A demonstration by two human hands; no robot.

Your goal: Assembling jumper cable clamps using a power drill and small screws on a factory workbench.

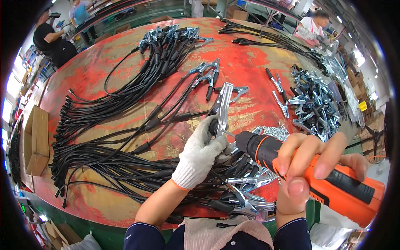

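Over the scuffed red bench [250, 62], strewn with smooth black cables [121, 99], the fingers of the bare right hand [310, 156] gripped an orange-and-black plastic driver [323, 185]. Those of the knit-gloved left hand [198, 156] pinched a shiny, bent-metal clamp [225, 106], covering its lower end; whether the thin bit [229, 134] touched it was unclear.

One orange power screwdriver [323, 185], one raised clamp [225, 104], one wooden box [37, 141] at left; black cables [98, 110] left and heaped clamps [318, 102] right, uncountable.
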